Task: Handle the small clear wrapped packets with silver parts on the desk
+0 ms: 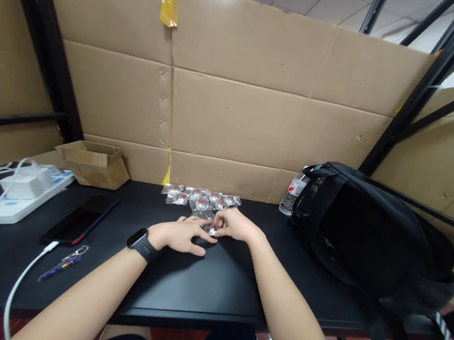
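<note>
Black matte table (208, 283) carries both hands. The left hand (181, 236), black smartwatch on its wrist, lies flat with fingers spread, touching the small clear plastic packet (212, 228) that the right hand (235, 226) pinches closed. At 12 o'clock beyond, a cluster of clear red-dotted packets (200, 197); at 2 o'clock, a black fabric backpack (369, 228).

Black backpack (374, 229); water bottle (291, 195); cardboard box (93, 162); phone (77, 220); power strip (22, 197)
</note>
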Demonstrator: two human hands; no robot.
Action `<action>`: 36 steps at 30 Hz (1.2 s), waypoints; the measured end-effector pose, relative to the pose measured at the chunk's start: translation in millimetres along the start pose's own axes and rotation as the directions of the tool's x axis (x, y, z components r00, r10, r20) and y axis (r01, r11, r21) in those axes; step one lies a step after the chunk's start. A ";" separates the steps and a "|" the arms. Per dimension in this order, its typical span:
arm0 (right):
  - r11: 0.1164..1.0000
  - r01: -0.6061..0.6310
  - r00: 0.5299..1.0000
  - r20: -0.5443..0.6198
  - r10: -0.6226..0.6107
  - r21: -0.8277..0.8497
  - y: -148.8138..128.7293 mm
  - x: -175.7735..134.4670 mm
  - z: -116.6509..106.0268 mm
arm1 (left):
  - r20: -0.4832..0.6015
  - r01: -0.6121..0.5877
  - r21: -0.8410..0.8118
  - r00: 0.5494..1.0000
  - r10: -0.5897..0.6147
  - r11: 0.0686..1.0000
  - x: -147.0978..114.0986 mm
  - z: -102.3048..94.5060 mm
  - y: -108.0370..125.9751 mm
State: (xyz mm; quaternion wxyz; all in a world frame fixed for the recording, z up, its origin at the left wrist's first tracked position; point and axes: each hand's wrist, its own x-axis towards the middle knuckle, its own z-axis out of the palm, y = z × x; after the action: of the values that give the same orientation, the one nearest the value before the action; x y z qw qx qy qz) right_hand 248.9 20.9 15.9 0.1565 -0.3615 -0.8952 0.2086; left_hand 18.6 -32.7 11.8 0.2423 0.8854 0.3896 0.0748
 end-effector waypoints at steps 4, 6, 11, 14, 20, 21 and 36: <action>0.997 0.022 0.998 -0.059 -0.026 -0.074 2.0 1.7 0.6 | -0.020 -0.010 -0.009 1.000 0.010 1.000 0.4 2.0 -1.5; 0.996 0.006 0.996 -0.088 -0.014 -0.090 6.0 1.8 0.8 | -0.017 -0.018 0.001 1.000 0.018 1.000 0.1 1.9 -1.8; 0.999 -0.027 0.996 -0.080 0.025 -0.026 17.4 3.0 6.5 | 0.010 0.030 0.057 0.999 -0.031 0.998 -1.5 -2.7 -0.5; 1.000 -0.023 0.999 -0.035 0.023 -0.002 16.6 3.5 9.0 | 0.065 0.051 0.144 0.996 -0.060 0.988 -1.6 -5.0 -0.9; 0.999 -0.032 0.998 -0.060 0.030 -0.038 4.9 2.5 8.1 | 0.030 0.010 0.227 0.999 -0.017 0.974 1.0 -3.9 -8.9; 0.999 -0.023 0.997 -0.072 0.020 -0.041 3.9 2.4 8.1 | 0.020 -0.003 0.225 1.000 -0.002 0.974 1.3 -3.7 -10.3; 0.933 -0.212 0.957 -0.256 0.138 -0.290 -14.2 5.4 21.4 | 0.090 0.057 0.237 0.993 -0.081 0.970 -3.3 -8.2 3.2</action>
State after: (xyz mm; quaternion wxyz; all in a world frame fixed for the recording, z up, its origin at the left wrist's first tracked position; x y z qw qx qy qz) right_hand 227.7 9.9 5.0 0.1807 -0.4823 -0.8566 0.0333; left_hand 15.8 -34.0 20.7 0.1579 0.8962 0.4138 -0.0241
